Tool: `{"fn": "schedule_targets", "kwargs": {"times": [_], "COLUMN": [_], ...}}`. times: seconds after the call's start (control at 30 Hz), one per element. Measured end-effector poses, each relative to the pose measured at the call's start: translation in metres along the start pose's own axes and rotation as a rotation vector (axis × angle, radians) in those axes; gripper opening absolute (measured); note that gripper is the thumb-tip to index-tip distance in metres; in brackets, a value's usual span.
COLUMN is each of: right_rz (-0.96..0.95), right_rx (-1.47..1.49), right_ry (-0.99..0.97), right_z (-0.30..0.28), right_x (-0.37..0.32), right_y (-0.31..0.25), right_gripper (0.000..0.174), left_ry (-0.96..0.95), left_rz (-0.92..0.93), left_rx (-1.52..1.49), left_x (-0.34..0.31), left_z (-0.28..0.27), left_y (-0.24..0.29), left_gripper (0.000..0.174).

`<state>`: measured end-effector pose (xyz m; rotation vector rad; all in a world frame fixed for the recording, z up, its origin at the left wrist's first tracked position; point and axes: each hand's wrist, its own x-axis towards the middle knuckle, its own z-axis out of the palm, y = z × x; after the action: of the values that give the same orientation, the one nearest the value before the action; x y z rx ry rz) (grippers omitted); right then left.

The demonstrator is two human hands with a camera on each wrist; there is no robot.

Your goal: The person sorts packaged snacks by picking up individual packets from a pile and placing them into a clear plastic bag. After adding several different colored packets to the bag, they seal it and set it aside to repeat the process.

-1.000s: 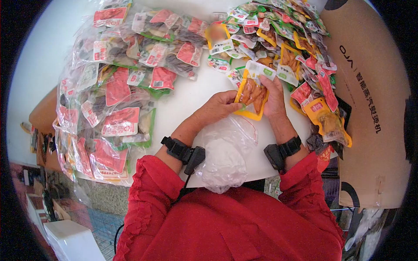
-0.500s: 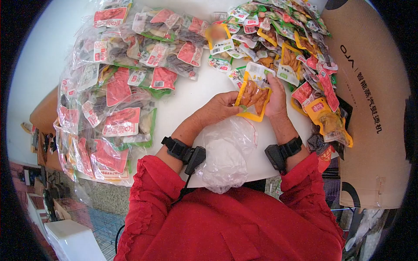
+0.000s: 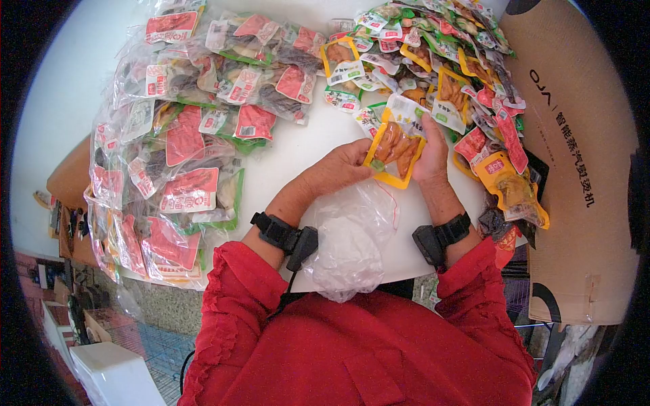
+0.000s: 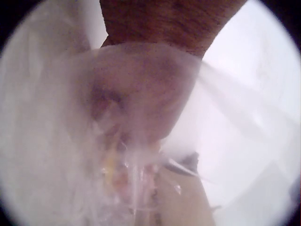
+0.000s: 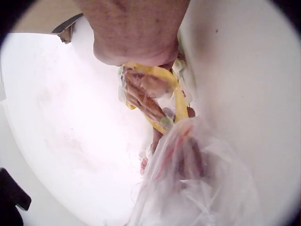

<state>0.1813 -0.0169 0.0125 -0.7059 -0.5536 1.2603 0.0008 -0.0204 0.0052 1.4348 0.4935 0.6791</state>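
Both hands hold one vacuum food packet point(image 3: 398, 147), yellow-edged with a white printed top and brown pieces behind a clear window. My left hand point(image 3: 344, 165) pinches its lower left edge. My right hand point(image 3: 432, 154) holds its right side, thumb along the edge and the other fingers hidden behind. Just below the hands, a crumpled clear plastic bag point(image 3: 349, 247) lies on the white table. In the left wrist view the bag point(image 4: 136, 84) veils the left hand. The right wrist view shows the packet point(image 5: 148, 96) below the right hand, with the bag in front.
Clear bags filled with red-labelled packets point(image 3: 186, 135) cover the table's left side. Loose mixed packets point(image 3: 433, 40) are heaped at the back right, with a yellow packet point(image 3: 511, 186) at that heap's near end. A large cardboard box point(image 3: 572, 169) stands along the right edge.
The packet has shifted slightly right and tilted in the hands. My right thumb has slid off its front toward the right edge. Both forearms stay almost where they were.
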Motion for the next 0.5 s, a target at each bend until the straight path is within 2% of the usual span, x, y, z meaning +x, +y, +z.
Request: {"fn": "schedule_targets", "kwargs": {"times": [0.1,0.17,0.3,0.37,0.4,0.47,0.5], "right_rz": [0.01,0.062,0.117,0.283,0.279,0.162,0.156], "right_rx": [0.031,0.087,0.21,0.25,0.257,-0.043,-0.036], "right_ry": [-0.027,-0.195,-0.361,-0.568,-0.57,-0.559,-0.554], "right_z": [-0.003,0.006,0.012,0.005,0.003,0.014,0.011], "right_x": [0.003,-0.004,-0.003,0.0,0.001,-0.008,-0.007], "right_y": [0.0,-0.006,-0.008,-0.009,-0.006,-0.006,-0.005], "right_gripper": [0.032,0.034,0.041,0.045,0.045,0.05,0.05], "left_ry": [0.005,0.084,0.067,0.163,0.163,0.013,0.008], "left_rz": [-0.051,-0.107,-0.196,-0.193,-0.195,-0.219,-0.226], "left_rx": [0.044,-0.194,-0.255,-0.37,-0.362,-0.375,-0.369], "left_x": [0.001,-0.004,-0.003,-0.004,-0.004,-0.003,-0.003], "left_z": [-0.005,-0.001,-0.015,-0.001,-0.003,-0.006,-0.005], "left_y": [0.0,0.014,0.016,0.027,0.025,0.017,0.012], "left_gripper": [0.041,0.036,0.034,0.031,0.031,0.03,0.03]}}
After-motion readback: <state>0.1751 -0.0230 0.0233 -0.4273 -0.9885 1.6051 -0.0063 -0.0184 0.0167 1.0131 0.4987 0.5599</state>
